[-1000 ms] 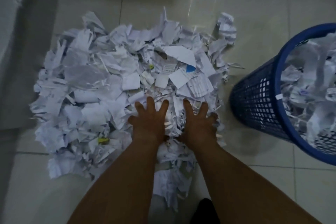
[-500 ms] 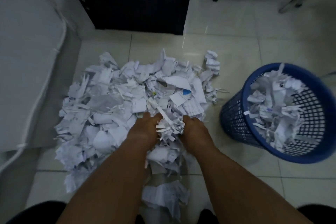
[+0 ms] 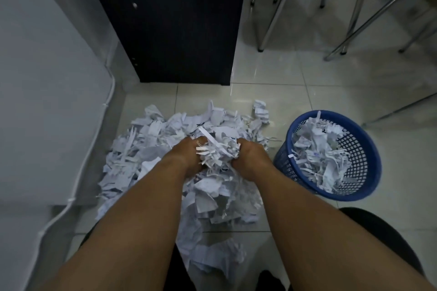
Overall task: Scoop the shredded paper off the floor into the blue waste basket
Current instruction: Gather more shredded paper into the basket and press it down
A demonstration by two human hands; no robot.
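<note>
Wad of shredded paper (image 3: 218, 152) is up between left hand (image 3: 186, 157) and right hand (image 3: 250, 159), each grip curled tight round it, over the heap (image 3: 146, 149) on the floor (image 3: 272, 92). The heap's left edge runs near the wall (image 3: 47, 78), with the dark cabinet (image 3: 170, 19) behind it and a strip of bare tile before the part-full blue waste basket (image 3: 331, 114) on the right. Against half a second ago, the wad rides higher off the heap.

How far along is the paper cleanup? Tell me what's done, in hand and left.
Done: the blue waste basket already holds a heap of shreds, roughly up to its rim. In hand: the left hand and right hand grip a clump of shreds between them, at the pile's middle. Left: most of the job, since a broad pile of shredded paper covers the floor tiles.
</note>
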